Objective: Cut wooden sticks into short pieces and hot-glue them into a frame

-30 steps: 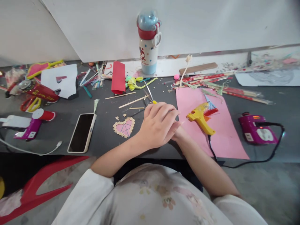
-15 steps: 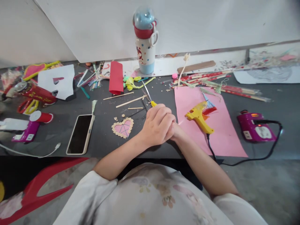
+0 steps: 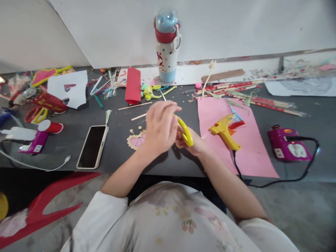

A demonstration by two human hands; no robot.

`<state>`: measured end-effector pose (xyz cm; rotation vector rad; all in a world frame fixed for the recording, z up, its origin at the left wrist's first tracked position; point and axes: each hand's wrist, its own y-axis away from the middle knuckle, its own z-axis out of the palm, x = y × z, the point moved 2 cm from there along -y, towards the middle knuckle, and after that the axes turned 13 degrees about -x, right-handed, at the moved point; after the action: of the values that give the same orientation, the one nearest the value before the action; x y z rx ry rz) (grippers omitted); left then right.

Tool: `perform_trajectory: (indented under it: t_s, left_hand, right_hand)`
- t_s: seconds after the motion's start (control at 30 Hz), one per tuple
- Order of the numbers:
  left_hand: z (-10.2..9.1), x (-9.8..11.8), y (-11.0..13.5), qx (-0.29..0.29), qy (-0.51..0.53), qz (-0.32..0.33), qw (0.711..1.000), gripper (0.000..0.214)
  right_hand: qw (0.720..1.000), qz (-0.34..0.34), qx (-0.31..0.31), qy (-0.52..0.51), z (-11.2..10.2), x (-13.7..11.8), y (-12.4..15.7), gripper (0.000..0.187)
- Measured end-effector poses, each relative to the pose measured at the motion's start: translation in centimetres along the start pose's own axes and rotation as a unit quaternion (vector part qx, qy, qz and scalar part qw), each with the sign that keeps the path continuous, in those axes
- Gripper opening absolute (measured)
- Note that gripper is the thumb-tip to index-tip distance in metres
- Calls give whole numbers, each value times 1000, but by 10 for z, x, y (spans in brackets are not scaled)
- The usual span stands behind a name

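Note:
A pair of scissors with yellow handles (image 3: 187, 132) is held above the table in my right hand (image 3: 190, 141), whose fingers are partly hidden behind the handle. My left hand (image 3: 160, 126) is at the scissors' blade side, its fingers loosely bent and the thumb apart from them. Whether it touches the blades is hidden; a blade tip shows beyond the fingers. Below my left hand lies a pink heart (image 3: 136, 140) edged with small pale flower-shaped pieces, its right side covered. Thin wooden sticks (image 3: 138, 117) lie just past it.
Right of my hands, a yellow glue gun (image 3: 225, 131) rests on pink paper (image 3: 252, 154), its cord running off the front edge. A purple power adapter (image 3: 288, 145) stands farther right. To the left are a phone (image 3: 92, 147), red spool (image 3: 54, 126) and can (image 3: 46, 99). A bottle (image 3: 168, 52) stands behind.
My left hand has come off my right and moved left and up, partly covering the heart. The scissors have turned, bringing their yellow handle loop into view. The camera view has shifted slightly.

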<state>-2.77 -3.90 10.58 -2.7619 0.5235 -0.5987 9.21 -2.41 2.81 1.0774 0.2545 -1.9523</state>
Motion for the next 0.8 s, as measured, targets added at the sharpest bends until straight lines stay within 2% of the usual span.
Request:
perform_trajectory:
  t_s: [0.03,0.07,0.17,0.27,0.4,0.6,0.8]
  left_hand:
    - [-4,-10,-2,11,-27,-28,999,29]
    - [-5,-19,-4,-3,-61,-46,997,28]
    - [-4,-42,-11,-75,-130,-53,987,29]
    - [1,-53,-14,-102,-156,-72,980,27]
    - [5,-56,-13,-103,-187,-93,972,27]
    - [6,-57,-8,-100,-193,-87,972,28]
    - [4,-53,-5,-88,-222,-70,969,25]
  right_hand:
    - [1000,-1,2,-15,-1,1,0,30]
    - [1000,-1,2,-29,-2,2,0,31]
    - [999,4,6,-47,-1,0,0,34]
    - [997,20,3,-70,1,-3,1,33]
    - [997,24,8,-79,3,-4,2,29]
    - [998,38,44,-6,6,-4,2,27]
    - [998,18,-34,41,4,-4,3,39]
